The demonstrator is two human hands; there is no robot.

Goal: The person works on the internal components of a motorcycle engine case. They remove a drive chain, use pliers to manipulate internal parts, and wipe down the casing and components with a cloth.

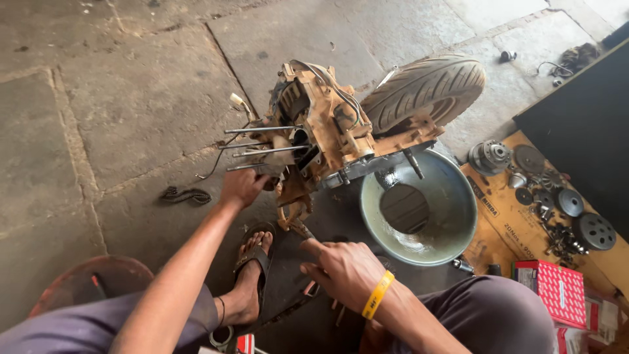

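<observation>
Left hand is up on the grimy, rust-brown scooter engine block, fingers curled around its lower edge just under the four bare steel studs that jut out sideways. Right hand, yellow wristband on the wrist, sits low beside the block's underside with the forefinger pointing out at it and the other fingers bent in; whether it grips anything, I cannot tell. Between the hands, a foot in a dark strapped sandal rests on the stone floor.

Out past the right hand: a round grey-green metal basin with a dark disc lying in its wet bottom, tucked under the engine. Behind it, the black treaded rear tyre, joined to the block. Further right of that hand, a flattened brown cardboard sheet with dark print carries round metal clutch parts and bolts. Nearer the right forearm, a red rectangular carton with a white patterned face. Beyond the left hand, a coiled black strap lies on the floor.
</observation>
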